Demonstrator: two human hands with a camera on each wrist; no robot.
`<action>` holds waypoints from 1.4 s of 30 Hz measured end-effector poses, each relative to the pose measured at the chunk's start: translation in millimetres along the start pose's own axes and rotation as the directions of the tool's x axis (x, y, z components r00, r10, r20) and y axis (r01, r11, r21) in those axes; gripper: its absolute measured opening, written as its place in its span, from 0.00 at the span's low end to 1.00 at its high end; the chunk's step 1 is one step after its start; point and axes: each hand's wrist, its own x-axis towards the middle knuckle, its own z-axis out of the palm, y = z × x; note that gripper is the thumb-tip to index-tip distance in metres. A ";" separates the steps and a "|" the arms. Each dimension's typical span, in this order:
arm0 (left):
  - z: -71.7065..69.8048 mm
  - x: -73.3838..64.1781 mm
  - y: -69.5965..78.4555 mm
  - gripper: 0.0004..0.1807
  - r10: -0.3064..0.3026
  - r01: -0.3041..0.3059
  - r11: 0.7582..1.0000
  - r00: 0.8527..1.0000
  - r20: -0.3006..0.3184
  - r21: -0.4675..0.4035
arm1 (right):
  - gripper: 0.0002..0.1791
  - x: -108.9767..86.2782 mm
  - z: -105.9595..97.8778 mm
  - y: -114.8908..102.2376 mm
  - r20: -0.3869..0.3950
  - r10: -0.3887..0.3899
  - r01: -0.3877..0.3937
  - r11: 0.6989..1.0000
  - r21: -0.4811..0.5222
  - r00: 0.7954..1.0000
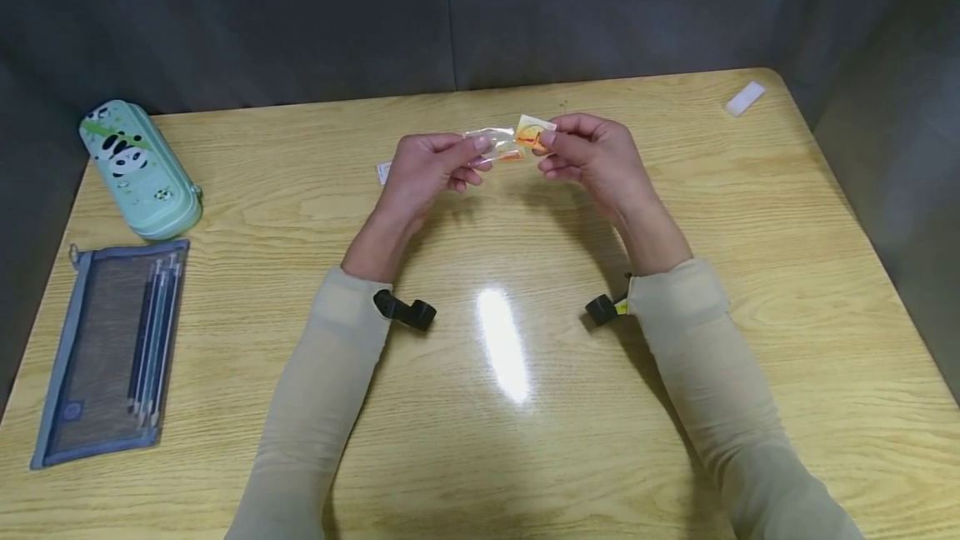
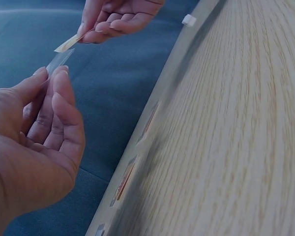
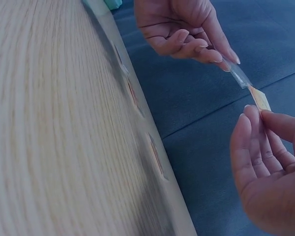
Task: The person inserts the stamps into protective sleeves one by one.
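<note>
In the head view my left hand (image 1: 427, 169) pinches a small clear plastic sleeve (image 1: 491, 140) between thumb and fingers. My right hand (image 1: 592, 158) pinches a small card (image 1: 529, 128) with a yellow and orange print. Both hands are raised over the far part of the table. In the left wrist view the card (image 2: 68, 44) is held close to the open-looking end of the sleeve (image 2: 58, 61). From the right wrist view the card (image 3: 259, 99) and sleeve (image 3: 240, 76) meet end to end; whether the card's tip is inside cannot be told.
Small flat printed pieces (image 2: 124, 184) lie along the table's far edge, one (image 1: 384, 172) beside my left hand. A white block (image 1: 745, 98) lies far right. At left are a mint panda pencil case (image 1: 142, 169) and a blue mesh pouch (image 1: 101, 340) with several pencils.
</note>
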 end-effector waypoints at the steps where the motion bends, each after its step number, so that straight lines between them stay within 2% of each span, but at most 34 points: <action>1: 0.0 -0.1 -0.4 0.15 0.006 -0.006 1.000 1.000 -0.002 0.000 | 0.03 -0.2 0.0 0.1 0.000 -0.002 0.002 1.000 -0.001 1.000; 7: 0.3 -0.3 -2.0 0.13 0.015 -0.015 1.000 1.000 -0.010 -0.016 | 0.03 -0.2 0.2 0.5 -0.008 -0.004 0.004 1.000 0.001 1.000; 14: 0.6 0.0 -2.2 0.12 -0.009 0.008 0.999 1.000 -0.022 -0.042 | 0.02 -0.1 0.7 1.8 -0.008 -0.005 0.005 1.000 0.003 1.000; 30: 0.3 0.0 1.4 0.12 -0.010 0.010 1.000 1.000 -0.029 -0.028 | 0.03 -0.1 3.5 -0.5 -0.023 -0.017 0.016 1.000 -0.021 1.000; 42: 2.0 -2.1 1.7 0.13 -0.016 0.017 1.000 0.999 -0.034 0.019 | 0.03 -1.8 5.7 -1.3 -0.031 -0.019 0.018 1.000 -0.025 0.999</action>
